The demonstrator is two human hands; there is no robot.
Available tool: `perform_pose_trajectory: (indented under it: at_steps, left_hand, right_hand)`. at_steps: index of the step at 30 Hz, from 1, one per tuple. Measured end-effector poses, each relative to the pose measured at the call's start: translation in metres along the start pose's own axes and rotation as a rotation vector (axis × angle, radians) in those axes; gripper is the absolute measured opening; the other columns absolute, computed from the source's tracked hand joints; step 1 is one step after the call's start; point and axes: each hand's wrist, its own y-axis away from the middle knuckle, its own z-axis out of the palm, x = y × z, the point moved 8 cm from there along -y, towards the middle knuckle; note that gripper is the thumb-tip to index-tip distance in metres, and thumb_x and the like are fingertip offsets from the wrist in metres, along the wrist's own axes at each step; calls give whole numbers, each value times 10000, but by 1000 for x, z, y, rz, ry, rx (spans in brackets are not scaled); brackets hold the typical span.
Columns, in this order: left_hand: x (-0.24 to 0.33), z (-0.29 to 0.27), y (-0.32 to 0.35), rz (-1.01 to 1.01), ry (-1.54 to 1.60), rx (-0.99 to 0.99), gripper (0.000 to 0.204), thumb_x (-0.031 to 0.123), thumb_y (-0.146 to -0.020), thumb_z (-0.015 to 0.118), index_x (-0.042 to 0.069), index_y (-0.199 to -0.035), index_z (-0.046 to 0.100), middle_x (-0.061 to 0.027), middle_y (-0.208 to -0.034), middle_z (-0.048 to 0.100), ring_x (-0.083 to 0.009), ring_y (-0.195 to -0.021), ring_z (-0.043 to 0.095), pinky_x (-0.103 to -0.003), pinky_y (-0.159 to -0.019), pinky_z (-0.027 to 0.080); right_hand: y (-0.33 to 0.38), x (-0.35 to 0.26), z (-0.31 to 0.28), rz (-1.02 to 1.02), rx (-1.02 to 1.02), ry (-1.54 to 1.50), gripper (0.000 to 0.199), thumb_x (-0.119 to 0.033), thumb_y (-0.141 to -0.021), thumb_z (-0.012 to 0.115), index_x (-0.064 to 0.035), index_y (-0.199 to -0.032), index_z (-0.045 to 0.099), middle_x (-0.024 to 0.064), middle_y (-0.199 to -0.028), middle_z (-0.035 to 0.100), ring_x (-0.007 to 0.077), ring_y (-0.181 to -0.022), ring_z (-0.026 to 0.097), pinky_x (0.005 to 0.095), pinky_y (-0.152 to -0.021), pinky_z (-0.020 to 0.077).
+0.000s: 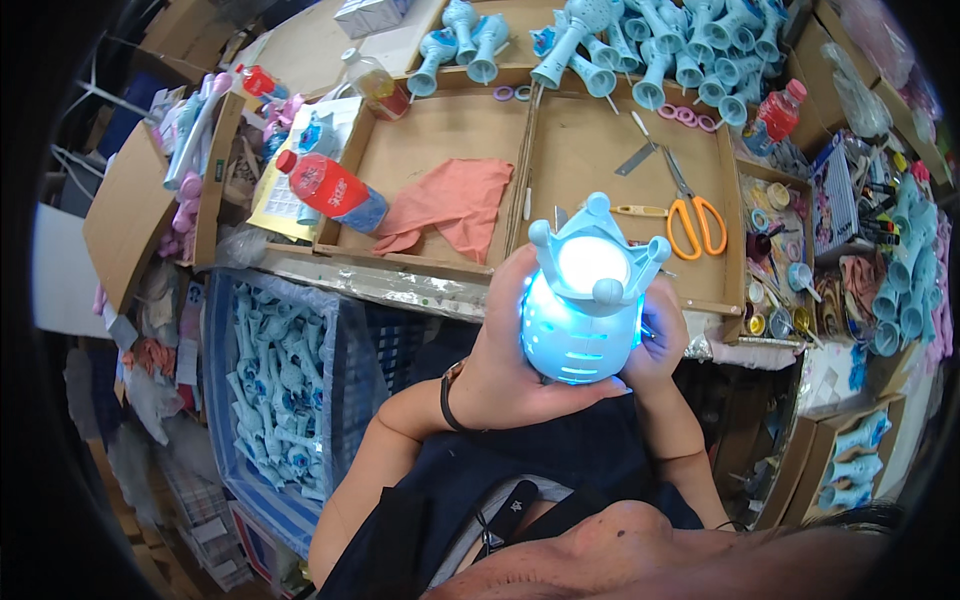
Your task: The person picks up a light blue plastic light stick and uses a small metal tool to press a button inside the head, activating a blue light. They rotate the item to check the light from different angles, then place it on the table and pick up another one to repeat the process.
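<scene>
A light-blue plastic toy with a round, slotted body and a crown-shaped top is held up close in front of me. It glows from inside, brightest within the crown. My left hand grips its left side, with a thumb along the lower front. On the other side my right hand is closed round it, its fingers partly hidden behind the toy. Past the toy, orange-handled scissors, a craft knife and a metal blade lie in a shallow cardboard tray.
A salmon cloth and a red-labelled bottle lie in the left tray. Light-blue toy parts crowd the bench's far side. More fill a plastic-lined crate at my left. Paint cups stand at the right.
</scene>
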Motion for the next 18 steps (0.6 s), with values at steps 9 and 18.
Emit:
perform_pose_trajectory:
  at_steps: [9,18]
  left_hand:
    - [17,-42,6,169,11,-94,1156,170,-630,840,41,-1403,-10,-208,-1384,242,-307,-1280,332,-422,-1013,313]
    - [17,-101,29,159,-39,31,1197,198,-611,854,54,-1413,-23,-211,-1389,237,-305,-1275,342,-416,-1007,324]
  right_hand:
    - [-7,-29,39,-60,-41,161,225,89,-716,647,-4,-919,617,126,-878,597,216,-742,598,268,-642,485]
    - [-19,-27,102,-97,-176,99,254,95,-712,650,-25,-932,608,114,-897,581,212,-768,593,268,-646,483]
